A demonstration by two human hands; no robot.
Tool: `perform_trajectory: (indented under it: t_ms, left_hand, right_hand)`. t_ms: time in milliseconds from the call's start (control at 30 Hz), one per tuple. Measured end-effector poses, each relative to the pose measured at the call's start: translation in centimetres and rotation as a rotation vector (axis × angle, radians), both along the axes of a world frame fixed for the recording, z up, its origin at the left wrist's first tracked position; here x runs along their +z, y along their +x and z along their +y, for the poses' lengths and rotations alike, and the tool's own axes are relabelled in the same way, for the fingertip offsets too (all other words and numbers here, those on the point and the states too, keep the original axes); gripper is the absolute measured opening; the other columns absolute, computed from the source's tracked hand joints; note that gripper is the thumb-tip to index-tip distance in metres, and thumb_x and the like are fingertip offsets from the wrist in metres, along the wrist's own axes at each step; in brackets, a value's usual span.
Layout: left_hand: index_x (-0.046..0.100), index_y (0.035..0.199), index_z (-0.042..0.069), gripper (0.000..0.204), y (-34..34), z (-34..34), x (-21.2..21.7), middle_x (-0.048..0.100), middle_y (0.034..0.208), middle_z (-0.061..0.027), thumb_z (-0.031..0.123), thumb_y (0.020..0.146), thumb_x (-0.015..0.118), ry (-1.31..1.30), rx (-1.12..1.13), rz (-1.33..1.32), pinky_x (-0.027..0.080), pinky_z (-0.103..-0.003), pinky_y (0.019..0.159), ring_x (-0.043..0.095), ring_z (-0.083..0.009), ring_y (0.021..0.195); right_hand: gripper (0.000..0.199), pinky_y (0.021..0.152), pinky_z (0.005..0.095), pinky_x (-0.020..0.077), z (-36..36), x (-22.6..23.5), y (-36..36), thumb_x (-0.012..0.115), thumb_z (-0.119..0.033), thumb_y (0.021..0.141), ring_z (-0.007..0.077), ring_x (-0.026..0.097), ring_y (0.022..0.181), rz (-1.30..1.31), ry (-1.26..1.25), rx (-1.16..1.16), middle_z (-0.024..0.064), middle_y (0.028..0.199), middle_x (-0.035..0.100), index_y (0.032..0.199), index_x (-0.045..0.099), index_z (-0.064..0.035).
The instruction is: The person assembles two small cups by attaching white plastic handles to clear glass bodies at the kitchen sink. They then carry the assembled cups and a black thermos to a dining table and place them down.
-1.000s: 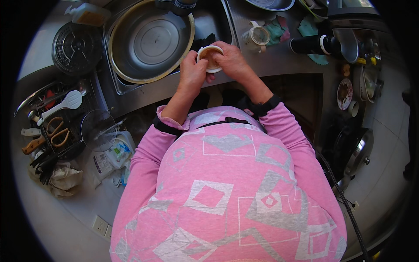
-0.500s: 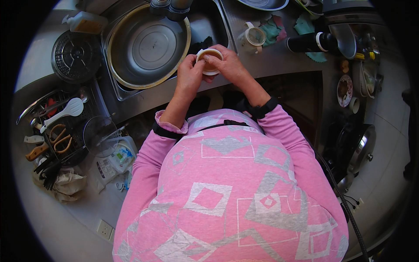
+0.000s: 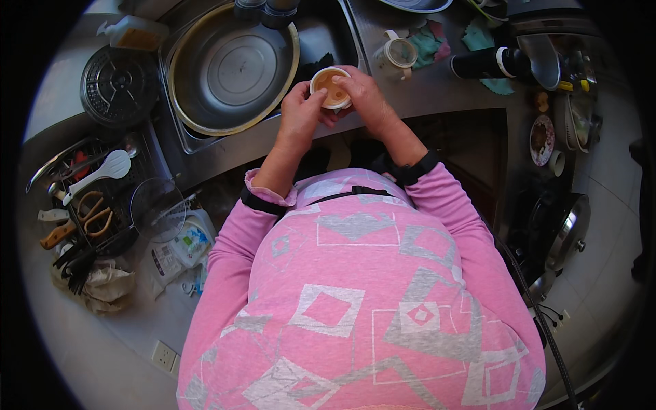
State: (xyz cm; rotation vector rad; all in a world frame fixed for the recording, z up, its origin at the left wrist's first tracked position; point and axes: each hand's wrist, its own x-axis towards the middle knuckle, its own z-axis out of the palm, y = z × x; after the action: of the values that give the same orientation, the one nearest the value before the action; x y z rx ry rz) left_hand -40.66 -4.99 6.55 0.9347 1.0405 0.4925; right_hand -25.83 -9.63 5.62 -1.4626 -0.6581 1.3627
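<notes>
Between my two hands is a small round white cup (image 3: 329,80) with an orange-brown inside, its mouth facing up toward me. My left hand (image 3: 301,113) grips its left side, the thumb reaching over the rim. From the right, my right hand (image 3: 367,99) is wrapped round the cup, with its thumb over the rim too. The fingers beneath the cup are mostly hidden. I cannot tell whether the brownish inside is liquid or the cup's own lining. Cup and hands are at the front edge of the sink (image 3: 355,51).
A large metal basin (image 3: 295,68) sits in the sink. To the right stand a glass mug (image 3: 396,55), green cloths (image 3: 427,44) and a black bottle (image 3: 478,65). On the left are a dark perforated disc (image 3: 117,85), a white slotted spatula (image 3: 109,167) and scissors (image 3: 92,212).
The cup has tipped more toward me, so more of its orange-brown inside shows. Both hands have shifted slightly with it, and the thumbs now lie farther apart.
</notes>
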Motion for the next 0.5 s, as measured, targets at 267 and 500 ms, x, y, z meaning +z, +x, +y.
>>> perform_trajectory:
  t_ms: [267, 500]
  left_hand:
    - [0.043, 0.135, -0.008, 0.051, -0.7, 0.1, -0.1, 0.059, 0.115, -0.0203, 0.0, 0.088, 0.058, -0.045, 0.081, -0.018, 0.058, -0.027, 0.064, 0.068, -0.0226, 0.077]
    - [0.055, 0.12, -0.005, 0.031, -1.3, 0.2, -0.9, 0.064, 0.104, -0.017, 0.004, 0.091, 0.053, -0.142, -0.032, 0.043, 0.055, -0.027, 0.063, 0.066, -0.0185, 0.072]
  right_hand:
    - [0.048, 0.07, 0.0279, 0.0552, -1.5, 1.2, 3.3, 0.063, -0.023, 0.091, 0.0141, 0.063, 0.087, 0.127, 0.034, 0.133, 0.0072, 0.108, 0.067, 0.135, 0.057, -0.0029]
    - [0.049, 0.075, 0.0265, 0.0532, -4.1, 3.1, 9.7, 0.071, -0.016, 0.089, 0.0113, 0.062, 0.086, -0.026, 0.136, -0.164, 0.0071, 0.109, 0.067, 0.133, 0.057, -0.0013]
